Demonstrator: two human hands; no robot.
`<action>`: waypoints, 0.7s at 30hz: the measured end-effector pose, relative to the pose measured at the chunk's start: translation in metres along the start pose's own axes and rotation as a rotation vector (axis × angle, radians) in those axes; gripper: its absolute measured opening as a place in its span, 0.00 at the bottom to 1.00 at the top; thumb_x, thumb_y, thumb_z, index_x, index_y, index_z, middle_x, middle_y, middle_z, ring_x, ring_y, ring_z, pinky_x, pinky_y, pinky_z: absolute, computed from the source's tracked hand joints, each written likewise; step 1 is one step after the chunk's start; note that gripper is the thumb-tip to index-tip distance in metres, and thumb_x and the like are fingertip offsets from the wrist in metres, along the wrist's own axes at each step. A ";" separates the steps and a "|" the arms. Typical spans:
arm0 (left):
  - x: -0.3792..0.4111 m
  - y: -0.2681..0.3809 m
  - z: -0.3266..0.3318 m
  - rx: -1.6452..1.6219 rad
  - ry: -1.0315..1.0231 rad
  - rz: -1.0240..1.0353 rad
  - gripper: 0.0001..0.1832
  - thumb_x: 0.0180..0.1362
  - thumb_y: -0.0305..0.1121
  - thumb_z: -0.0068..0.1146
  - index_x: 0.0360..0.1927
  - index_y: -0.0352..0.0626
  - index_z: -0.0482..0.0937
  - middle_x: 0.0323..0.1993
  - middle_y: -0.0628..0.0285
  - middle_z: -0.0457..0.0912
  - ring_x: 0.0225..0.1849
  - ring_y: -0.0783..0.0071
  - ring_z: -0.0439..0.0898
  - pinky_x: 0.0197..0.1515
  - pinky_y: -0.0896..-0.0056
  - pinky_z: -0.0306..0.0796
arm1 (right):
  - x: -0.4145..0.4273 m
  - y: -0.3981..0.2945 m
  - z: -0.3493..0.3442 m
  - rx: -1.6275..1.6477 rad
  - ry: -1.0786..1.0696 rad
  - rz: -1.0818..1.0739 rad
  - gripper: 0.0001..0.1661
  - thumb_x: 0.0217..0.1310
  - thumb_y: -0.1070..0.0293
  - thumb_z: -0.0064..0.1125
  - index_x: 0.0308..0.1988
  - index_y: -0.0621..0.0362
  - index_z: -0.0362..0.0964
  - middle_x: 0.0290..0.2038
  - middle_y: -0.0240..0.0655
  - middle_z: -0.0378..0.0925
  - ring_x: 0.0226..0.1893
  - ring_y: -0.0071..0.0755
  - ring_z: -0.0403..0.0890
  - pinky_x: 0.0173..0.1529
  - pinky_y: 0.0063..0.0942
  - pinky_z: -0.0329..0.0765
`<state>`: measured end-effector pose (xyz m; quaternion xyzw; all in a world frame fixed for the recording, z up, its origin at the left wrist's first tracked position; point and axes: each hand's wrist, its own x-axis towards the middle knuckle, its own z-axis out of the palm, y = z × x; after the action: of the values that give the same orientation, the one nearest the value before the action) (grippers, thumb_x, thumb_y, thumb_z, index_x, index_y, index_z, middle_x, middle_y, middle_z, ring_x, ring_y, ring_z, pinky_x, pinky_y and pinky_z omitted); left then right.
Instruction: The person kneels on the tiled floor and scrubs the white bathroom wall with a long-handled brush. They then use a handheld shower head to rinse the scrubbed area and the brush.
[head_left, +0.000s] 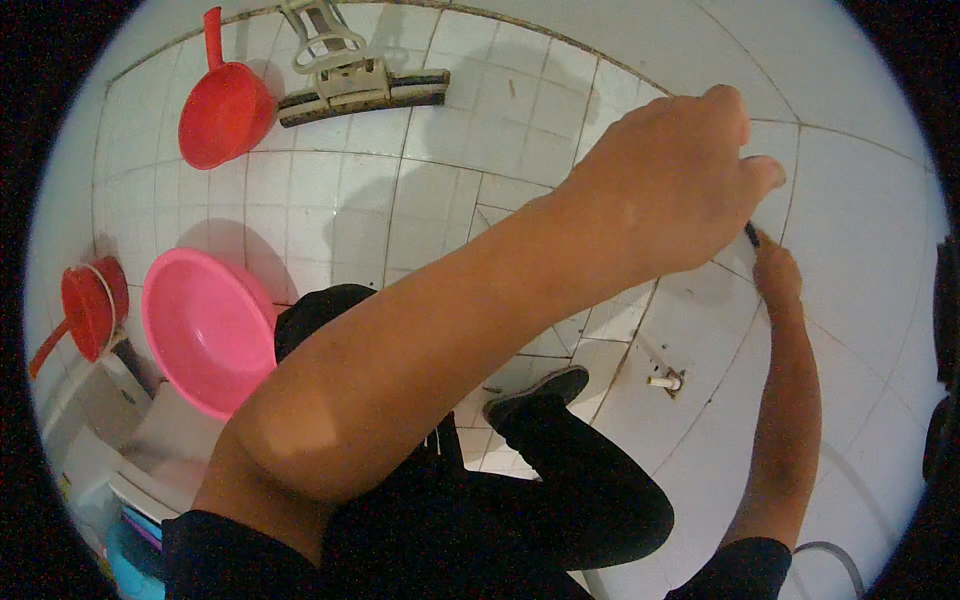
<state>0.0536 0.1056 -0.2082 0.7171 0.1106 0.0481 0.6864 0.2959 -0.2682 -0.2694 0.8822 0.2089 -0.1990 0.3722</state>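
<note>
My left hand (667, 180) reaches across to the right in front of the white tiled wall (847, 225). Its fingers are curled and their tips are hidden, so whether it holds anything does not show. Farther right and lower, my right hand (778, 270) is closed around a thin dark handle (752, 234). The other end of that handle disappears behind my left hand. Below and left of the right hand, a short white pipe stub (661, 382) sticks out of a chipped hole in the wall.
A red dipper (225, 112) and a floor squeegee (367, 90) are at the upper left. A pink basin (202, 330) stands lower, beside another red dipper (86, 307). My dark shoe (536, 394) rests on the tiled floor (330, 187). A grey hose (832, 555) curves at bottom right.
</note>
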 end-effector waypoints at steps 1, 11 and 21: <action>0.000 0.001 -0.001 0.014 -0.021 0.001 0.22 0.68 0.44 0.56 0.49 0.29 0.78 0.43 0.38 0.84 0.47 0.44 0.84 0.54 0.49 0.77 | 0.002 0.000 -0.003 -0.071 0.025 -0.076 0.23 0.72 0.67 0.51 0.63 0.42 0.76 0.55 0.43 0.83 0.51 0.55 0.84 0.57 0.49 0.81; -0.003 0.003 -0.007 0.006 0.050 0.027 0.23 0.68 0.44 0.59 0.45 0.27 0.77 0.40 0.38 0.84 0.44 0.43 0.85 0.51 0.49 0.78 | -0.008 -0.002 -0.015 0.163 0.114 0.022 0.24 0.73 0.67 0.46 0.64 0.41 0.75 0.50 0.50 0.85 0.51 0.59 0.85 0.56 0.52 0.81; -0.004 0.004 -0.011 0.039 0.056 0.089 0.23 0.68 0.43 0.58 0.43 0.26 0.77 0.36 0.37 0.84 0.39 0.46 0.86 0.46 0.51 0.80 | -0.026 0.020 -0.027 -0.133 -0.091 -0.190 0.17 0.71 0.67 0.50 0.55 0.51 0.77 0.52 0.47 0.83 0.52 0.58 0.84 0.56 0.54 0.82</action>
<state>0.0479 0.1157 -0.2036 0.7331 0.0985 0.0966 0.6660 0.2901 -0.2668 -0.2279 0.8217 0.2875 -0.2589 0.4185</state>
